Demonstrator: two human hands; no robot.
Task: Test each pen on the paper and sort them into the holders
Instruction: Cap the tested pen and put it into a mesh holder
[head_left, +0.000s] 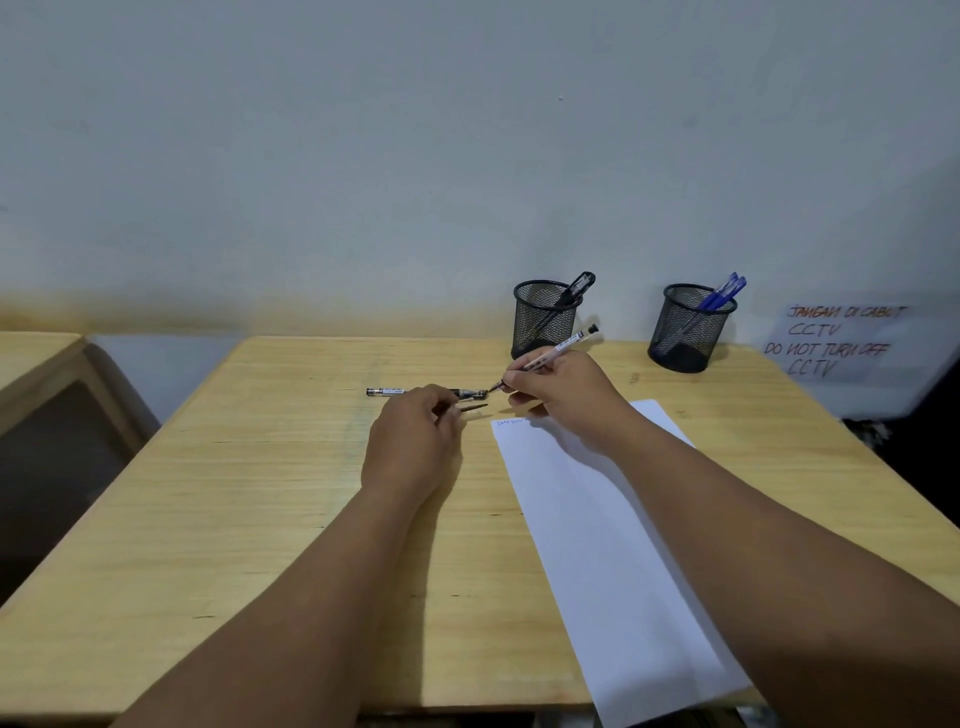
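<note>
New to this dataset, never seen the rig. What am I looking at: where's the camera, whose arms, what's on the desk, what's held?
There is no robot. One wide-angle camera sits on a person's head and looks forward and down, so both bare arms reach in from below. The right hand grips a white pen, tip pointing left and down. The left hand pinches a small dark piece, perhaps a pen cap. Another pen lies on the wooden table beside a white paper sheet with faint scribbles at its top. At the back stand two mesh holders: the left holder has black pens, the right holder has blue ones.
</note>
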